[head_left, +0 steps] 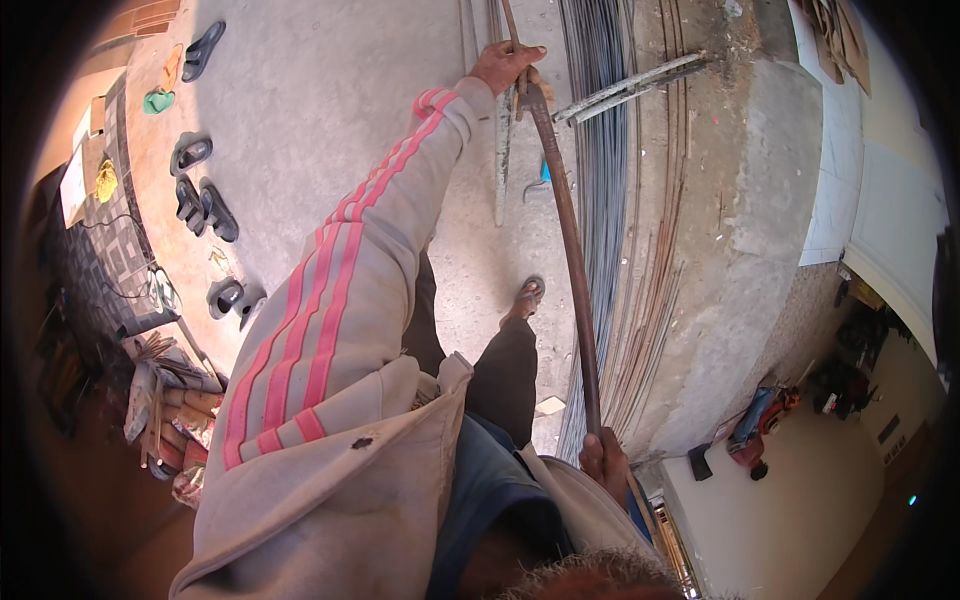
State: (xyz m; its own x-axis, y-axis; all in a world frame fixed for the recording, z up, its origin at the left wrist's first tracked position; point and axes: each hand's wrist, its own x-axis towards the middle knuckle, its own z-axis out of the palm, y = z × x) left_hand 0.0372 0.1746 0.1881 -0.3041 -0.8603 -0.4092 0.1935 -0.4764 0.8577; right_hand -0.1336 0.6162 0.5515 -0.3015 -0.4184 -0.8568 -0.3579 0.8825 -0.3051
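- Gripping a long, rust-brown bar (570,235): right hand (605,462), near end.
- Left hand (507,68) clasps thin rod (511,24) beside far end.
- Grey rods (604,180) border right; concrete floor (330,100) opens left.

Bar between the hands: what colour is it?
The bar is reddish brown, clearest in the head view.

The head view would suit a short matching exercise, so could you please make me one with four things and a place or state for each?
Things:
1. left hand
2. right hand
3. grey rods
4. left sleeve

Places or states:
A. pale, with pink stripes
B. at the far end of the long brown bar
C. lying side by side on the ground
D. closed around the bar's near end

Right pairs: 1-B, 2-D, 3-C, 4-A
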